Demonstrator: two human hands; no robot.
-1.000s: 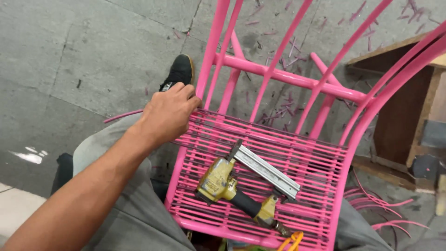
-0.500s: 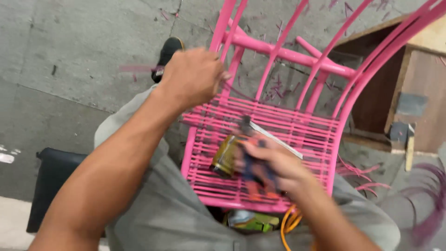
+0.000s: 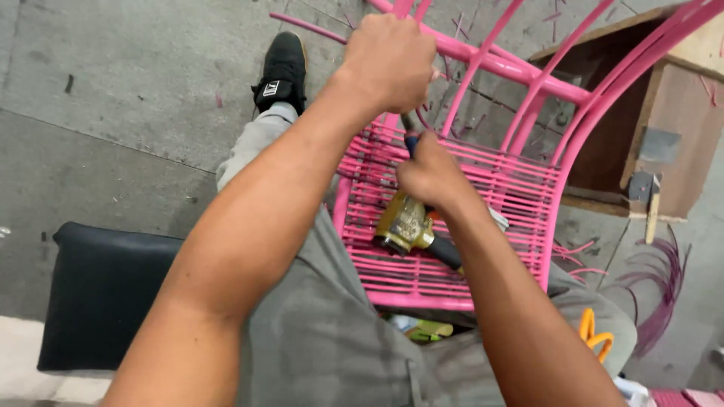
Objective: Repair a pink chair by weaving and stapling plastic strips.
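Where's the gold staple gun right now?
In the head view the gold staple gun lies on the pink woven chair seat, centre frame, just below the right hand, which holds a small tool above it.

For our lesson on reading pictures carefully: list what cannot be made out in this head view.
- Tool in the right hand: only a blue-handled tip shows; the fist hides the rest.
- Left hand grip on the chair: fingers wrapped out of sight.
- Stapler: partly behind the right forearm.
- Chair top: cut off by the frame edge.
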